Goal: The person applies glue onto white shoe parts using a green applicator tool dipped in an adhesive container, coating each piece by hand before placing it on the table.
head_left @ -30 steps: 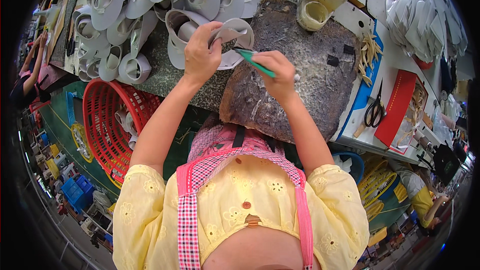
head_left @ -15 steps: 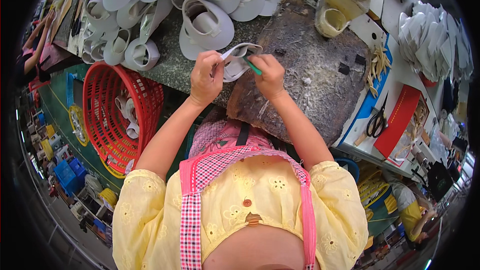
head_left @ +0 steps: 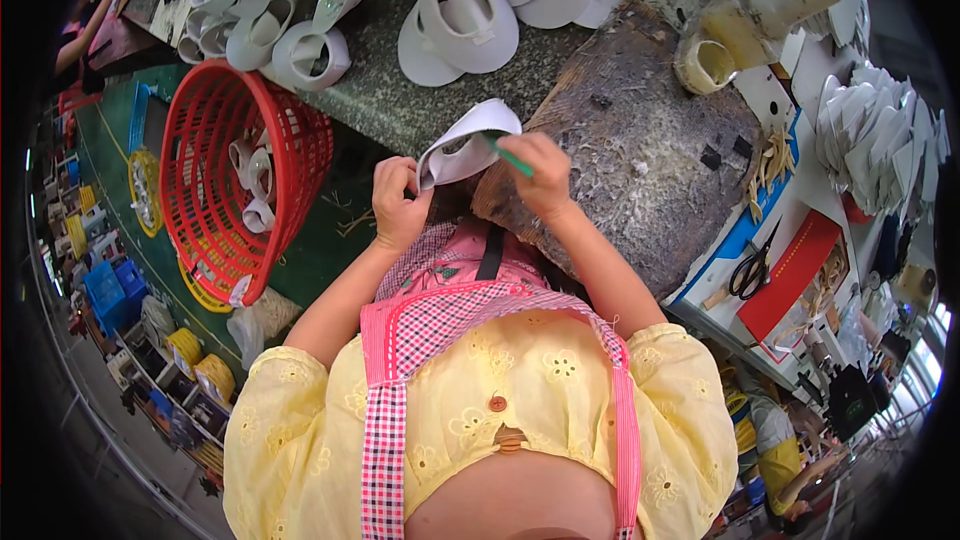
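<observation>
My left hand (head_left: 400, 202) pinches one end of a white shoe upper (head_left: 462, 138), curved into an open loop near the table's front edge. In my right hand (head_left: 540, 175) is a slim green-handled tool (head_left: 514, 161), its tip at the upper's inner side. That tip is hidden, so its kind cannot be made out. Just right of the upper lies a worn, glue-crusted board (head_left: 620, 190). Farther back, several similar white uppers (head_left: 490, 35) stand in overlapping rows on the speckled tabletop (head_left: 385, 75).
A red plastic basket (head_left: 305, 165) with a few white uppers inside stands left of the table. On the right are a glue-smeared pot (head_left: 703, 67), black-handled scissors (head_left: 750, 278), a red panel (head_left: 790, 275) and stacked white pieces (head_left: 870, 140). Another person (head_left: 785, 470) is at lower right.
The upper and both hands have come nearer my body, the left hand dropping more. The upper has turned and shows more of its smooth side. The whole view has shifted somewhat.
</observation>
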`<state>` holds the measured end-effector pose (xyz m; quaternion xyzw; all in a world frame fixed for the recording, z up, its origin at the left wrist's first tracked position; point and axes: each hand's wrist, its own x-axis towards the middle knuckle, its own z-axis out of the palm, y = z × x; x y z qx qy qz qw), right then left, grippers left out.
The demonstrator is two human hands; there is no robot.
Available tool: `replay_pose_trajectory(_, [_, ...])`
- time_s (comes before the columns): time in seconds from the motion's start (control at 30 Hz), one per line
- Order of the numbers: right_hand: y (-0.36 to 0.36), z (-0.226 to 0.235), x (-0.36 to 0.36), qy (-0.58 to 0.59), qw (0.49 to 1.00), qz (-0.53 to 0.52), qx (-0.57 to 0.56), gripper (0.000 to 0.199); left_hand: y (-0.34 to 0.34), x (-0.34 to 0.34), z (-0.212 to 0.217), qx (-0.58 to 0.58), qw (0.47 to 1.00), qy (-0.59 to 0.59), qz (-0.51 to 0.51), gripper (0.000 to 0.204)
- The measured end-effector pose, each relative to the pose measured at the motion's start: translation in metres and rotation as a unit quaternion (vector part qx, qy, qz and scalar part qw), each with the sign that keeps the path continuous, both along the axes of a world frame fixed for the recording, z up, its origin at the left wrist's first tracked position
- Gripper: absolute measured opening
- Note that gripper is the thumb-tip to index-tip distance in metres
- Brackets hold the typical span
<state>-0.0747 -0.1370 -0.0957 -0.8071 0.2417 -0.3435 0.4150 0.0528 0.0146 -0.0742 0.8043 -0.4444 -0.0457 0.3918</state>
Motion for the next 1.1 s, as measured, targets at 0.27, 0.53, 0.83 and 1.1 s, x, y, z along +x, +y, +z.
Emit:
replay_pose_trajectory(0.27, [-0.019, 0.013, 0.0, -0.057, 0.995, 0.035, -0.075, 0.023, -0.012, -0.025, -0.035, -0.043, 0.947, 0.219, 0.231, 0.018])
replay_pose_trajectory(0.53, [-0.035, 0.003, 0.022, 0.001, 0.991, 0.055, -0.126, 0.024, -0.045, -0.02, -0.041, 0.024, 0.944, 0.259, 0.205, 0.025])
replay_pose_trajectory(0.83, [-0.013, 0.005, 0.001, 0.053, 0.986, 0.122, -0.105, 0.025, -0.023, 0.041, 0.025, 0.251, 0.954, 0.132, 0.101, 0.068])
replay_pose_trajectory(1.1, [-0.011, 0.013, 0.044, -0.031, 0.996, 0.075, 0.023, 0.02, -0.03, 0.05, -0.027, 0.095, 0.902, 0.4, 0.134, 0.032])
